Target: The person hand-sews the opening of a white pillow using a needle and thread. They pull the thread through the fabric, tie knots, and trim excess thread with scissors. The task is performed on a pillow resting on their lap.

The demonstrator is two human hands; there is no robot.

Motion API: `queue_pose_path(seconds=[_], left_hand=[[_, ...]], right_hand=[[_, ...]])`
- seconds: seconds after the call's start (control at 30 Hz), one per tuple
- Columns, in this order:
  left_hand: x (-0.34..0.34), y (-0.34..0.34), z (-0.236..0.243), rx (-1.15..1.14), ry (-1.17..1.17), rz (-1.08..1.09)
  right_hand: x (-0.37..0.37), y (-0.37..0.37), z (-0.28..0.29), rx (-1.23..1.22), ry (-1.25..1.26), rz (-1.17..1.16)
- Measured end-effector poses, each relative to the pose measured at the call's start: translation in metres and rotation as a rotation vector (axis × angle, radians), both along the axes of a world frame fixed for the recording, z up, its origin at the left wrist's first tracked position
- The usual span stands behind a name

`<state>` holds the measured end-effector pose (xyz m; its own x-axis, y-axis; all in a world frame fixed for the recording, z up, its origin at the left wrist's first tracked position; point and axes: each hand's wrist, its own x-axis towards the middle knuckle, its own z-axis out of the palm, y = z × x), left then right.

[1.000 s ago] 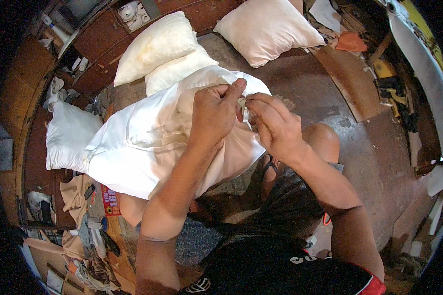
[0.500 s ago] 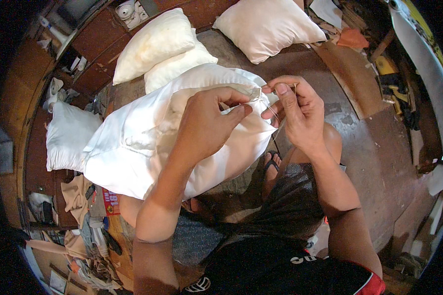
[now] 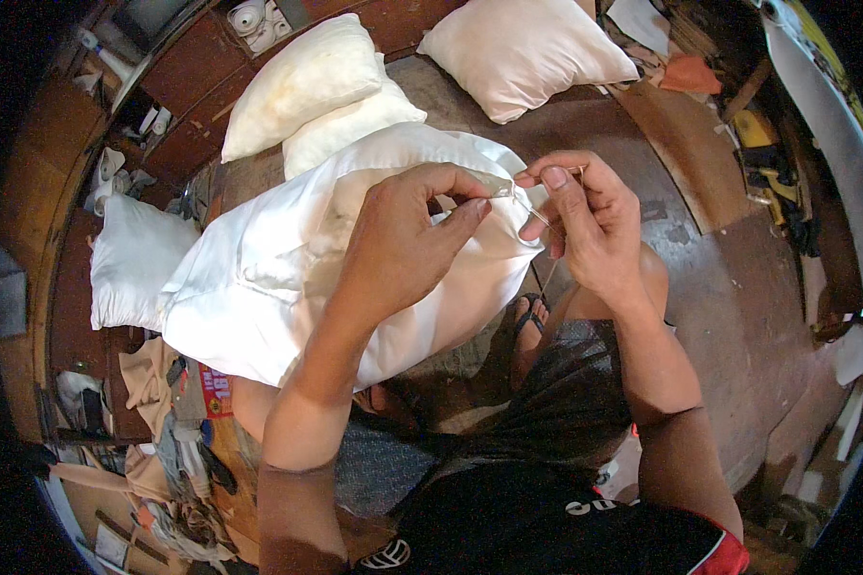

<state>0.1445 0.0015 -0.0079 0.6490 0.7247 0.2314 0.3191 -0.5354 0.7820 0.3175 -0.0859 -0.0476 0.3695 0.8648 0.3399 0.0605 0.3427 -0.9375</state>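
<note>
A large white pillow (image 3: pixel 225 321) lies across my lap, its cover gaping along the top with pale stuffing (image 3: pixel 328 230) showing inside. At the far right corner of the opening, my left hand (image 3: pixel 398 235) pinches the cover's edge between thumb and fingers. Just to the right, my right hand (image 3: pixel 599 230) is closed with thumb against forefinger, gripping a thin thread (image 3: pixel 548 273). The thread runs to the pinched cloth, and a length hangs below my right hand. Whether a needle sits in those fingers is too small to tell.
Two cream pillows (image 3: pixel 302 86) are stacked beyond my lap, with another pillow (image 3: pixel 527 57) at the far right. A white pillow (image 3: pixel 139 264) leans at the left near a pile of cloth (image 3: pixel 177 470). Brown board (image 3: pixel 686 158) and yellow-black tools (image 3: pixel 762 158) lie to the right.
My right hand has shifted slightly to the right, away from the pinched corner, drawing the thread out. The left hand keeps its pinch on the cover.
</note>
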Motion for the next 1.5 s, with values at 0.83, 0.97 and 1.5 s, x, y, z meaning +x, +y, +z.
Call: queue_pose_path(seconds=[0.83,0.97,1.5], left_hand=[[0.000,0.001,-0.002,0.001,-0.050,-0.054],[0.001,0.000,0.000,-0.036,-0.035,-0.048],[0.002,0.000,-0.005,-0.050,-0.082,-0.060]], right_hand=[[0.005,0.004,0.001,-0.030,0.101,0.090],[0.006,0.005,-0.002,-0.007,0.127,0.091],[0.007,0.005,-0.003,-0.021,0.173,0.108]])
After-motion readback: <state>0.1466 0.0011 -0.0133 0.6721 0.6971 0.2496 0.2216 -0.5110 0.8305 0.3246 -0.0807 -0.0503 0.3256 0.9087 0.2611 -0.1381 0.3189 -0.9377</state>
